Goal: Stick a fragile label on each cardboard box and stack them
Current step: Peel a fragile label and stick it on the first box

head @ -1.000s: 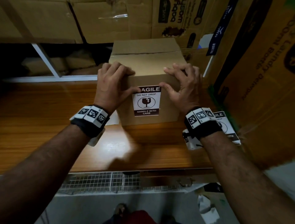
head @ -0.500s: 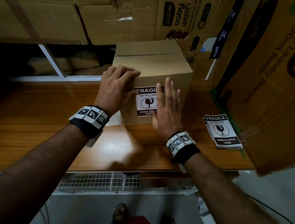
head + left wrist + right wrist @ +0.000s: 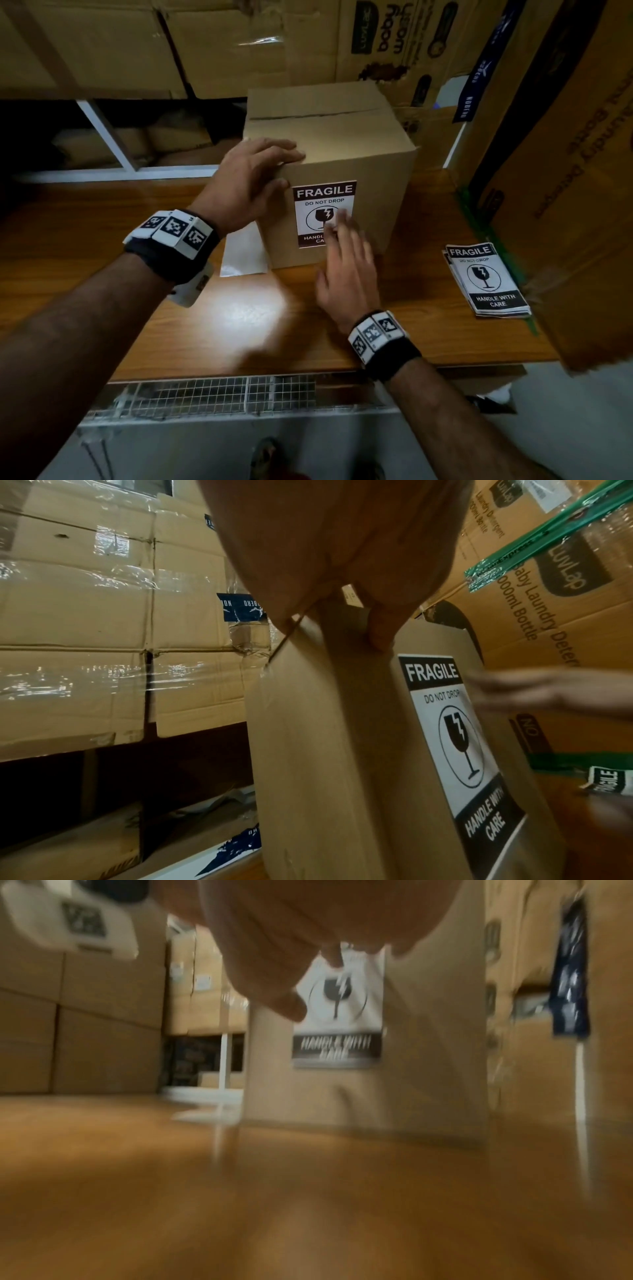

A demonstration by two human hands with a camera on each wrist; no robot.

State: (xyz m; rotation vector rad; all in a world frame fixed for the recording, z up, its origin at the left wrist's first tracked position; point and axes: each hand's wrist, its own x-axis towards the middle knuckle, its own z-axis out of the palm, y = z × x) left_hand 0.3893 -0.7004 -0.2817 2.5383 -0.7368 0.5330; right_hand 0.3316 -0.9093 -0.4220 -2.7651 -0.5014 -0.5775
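Note:
A brown cardboard box stands on the wooden table, with a black-and-white FRAGILE label stuck on its near face. My left hand rests on the box's top left front corner, fingers lying along the top and thumb on the near face beside the label. My right hand is flat with straight fingers, blurred, its fingertips over the label's lower right part. In the right wrist view the label shows past the fingers. A stack of spare FRAGILE labels lies on the table to the right.
A white backing sheet lies on the table left of the box. Large taped cartons fill the back, and a big printed carton leans in at the right, just beyond the label stack. A wire mesh shelf sits below the table's front edge.
My right hand left the box's top right corner, flattened on the label and slid down its face. My left hand stayed on the top left corner.

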